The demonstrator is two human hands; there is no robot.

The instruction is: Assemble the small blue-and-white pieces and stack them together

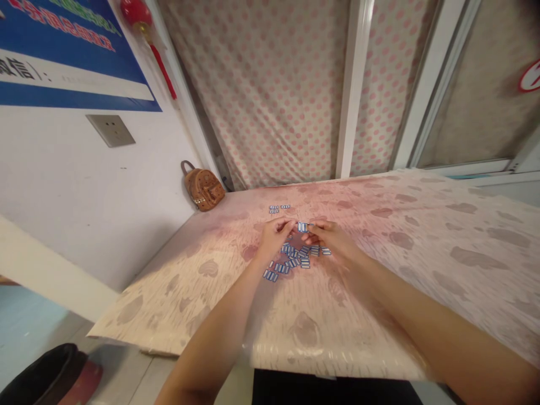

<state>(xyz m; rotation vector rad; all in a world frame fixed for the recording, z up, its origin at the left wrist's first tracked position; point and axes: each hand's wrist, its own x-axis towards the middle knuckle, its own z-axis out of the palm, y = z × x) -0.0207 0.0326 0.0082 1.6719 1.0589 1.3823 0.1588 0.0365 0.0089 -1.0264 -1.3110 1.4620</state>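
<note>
Between my two hands is a small blue-edged strip with white panels (302, 227), held a little above the table. My left hand (276, 232) pinches its left end with thumb and forefinger. At the strip's right end, my right hand (327, 233) closes thumb and forefinger on it, the other fingers curled beneath. Just below both hands lies a loose pile of similar blue-and-white strips (294, 256), some overlapping. A few more strips (274, 209) lie in short rows beyond my left hand. What the strips are made of is too small to tell.
A patterned cloth (304, 332) covers the table. At its far left corner, a small brown backpack (205, 188) leans by the wall. A dotted curtain (278, 84) hangs behind the table. On the floor at lower left stands a bin (80, 379).
</note>
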